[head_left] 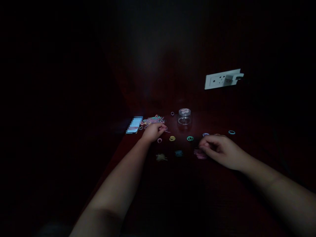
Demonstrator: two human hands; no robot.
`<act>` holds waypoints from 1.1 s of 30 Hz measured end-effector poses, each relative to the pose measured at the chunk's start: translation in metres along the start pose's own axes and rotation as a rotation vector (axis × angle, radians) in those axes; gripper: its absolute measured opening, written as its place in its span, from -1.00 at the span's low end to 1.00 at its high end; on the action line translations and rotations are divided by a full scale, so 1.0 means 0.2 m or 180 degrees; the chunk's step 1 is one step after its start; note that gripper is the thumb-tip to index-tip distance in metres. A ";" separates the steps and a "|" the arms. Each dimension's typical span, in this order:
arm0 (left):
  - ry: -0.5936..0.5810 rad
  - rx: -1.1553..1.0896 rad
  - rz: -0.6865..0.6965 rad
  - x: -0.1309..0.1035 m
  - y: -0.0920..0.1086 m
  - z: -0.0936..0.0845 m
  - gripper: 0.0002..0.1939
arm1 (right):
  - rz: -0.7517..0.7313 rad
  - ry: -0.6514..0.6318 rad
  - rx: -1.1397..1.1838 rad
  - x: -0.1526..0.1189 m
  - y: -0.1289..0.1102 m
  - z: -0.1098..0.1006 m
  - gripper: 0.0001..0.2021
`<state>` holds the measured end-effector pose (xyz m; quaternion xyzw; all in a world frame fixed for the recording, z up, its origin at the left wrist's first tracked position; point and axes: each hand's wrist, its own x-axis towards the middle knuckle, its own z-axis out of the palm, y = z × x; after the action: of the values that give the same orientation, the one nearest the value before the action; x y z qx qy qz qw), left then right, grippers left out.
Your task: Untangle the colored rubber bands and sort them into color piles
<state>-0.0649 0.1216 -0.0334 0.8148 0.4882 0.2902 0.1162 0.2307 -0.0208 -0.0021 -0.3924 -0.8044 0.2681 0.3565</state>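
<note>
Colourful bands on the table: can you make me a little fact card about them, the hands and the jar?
Left hand: near the mixed pile, pinkish bands by its fingertips
Right hand: at a pinkish-purple bunch; its grip is unclear
Near row: also yellowish bunch, blue bunch
Next row: includes yellow rings, green rings
Jar: clear, lidded, behind those rings
</note>
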 end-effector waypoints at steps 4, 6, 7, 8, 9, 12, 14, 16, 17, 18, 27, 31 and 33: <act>0.0012 0.0053 -0.0061 -0.01 0.00 -0.02 -0.80 | 0.0002 0.0035 -0.0007 0.00 -0.01 0.00 -0.75; 0.0083 0.0094 -0.0108 -0.01 0.00 -0.02 -0.79 | -0.0013 0.0007 -0.0094 0.00 0.00 0.00 -0.75; 0.0126 0.0116 -0.0129 -0.01 0.00 -0.02 -0.78 | -0.0019 -0.0008 -0.0136 0.00 0.01 -0.01 -0.75; 0.0170 0.0136 -0.0147 -0.01 0.00 -0.03 -0.77 | -0.0024 -0.0015 -0.0174 0.00 0.01 -0.01 -0.76; 0.0207 0.0157 -0.0159 -0.01 0.00 -0.03 -0.76 | -0.0027 -0.0018 -0.0207 0.00 0.01 -0.01 -0.76; 0.0255 0.0211 -0.0141 -0.01 0.00 -0.03 -0.73 | -0.0019 -0.0007 -0.0244 0.00 0.01 -0.01 -0.76; 0.0210 0.0224 -0.0070 -0.01 0.01 -0.03 -0.71 | -0.0015 -0.0012 -0.0258 0.00 0.01 -0.01 -0.76; 0.0024 0.0229 0.0068 -0.02 0.01 -0.03 -0.69 | -0.0022 -0.0019 -0.0272 0.00 0.01 -0.01 -0.76; -0.0090 0.0234 0.0132 -0.01 0.01 -0.03 -0.70 | -0.0029 -0.0024 -0.0282 0.00 0.01 -0.01 -0.77; -0.0192 0.0242 0.0174 -0.01 0.02 -0.03 -0.72 | -0.0036 -0.0022 -0.0295 0.00 0.01 -0.01 -0.77; -0.0163 0.0112 -0.0209 0.03 -0.03 0.00 -0.85 | 0.0013 0.0024 -0.0188 0.00 0.00 -0.01 -0.77; 0.0001 -0.0051 -0.0336 0.03 -0.06 -0.01 -0.83 | 0.0016 0.0009 -0.0161 0.00 0.01 -0.01 -0.78; 0.0059 -0.0105 -0.0358 0.03 -0.07 -0.01 -0.83 | 0.0021 -0.0018 -0.0136 0.00 0.01 -0.01 -0.78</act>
<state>-0.0741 0.1332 -0.0358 0.7814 0.5294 0.2988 0.1412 0.2331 -0.0192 -0.0018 -0.4018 -0.8097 0.2532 0.3449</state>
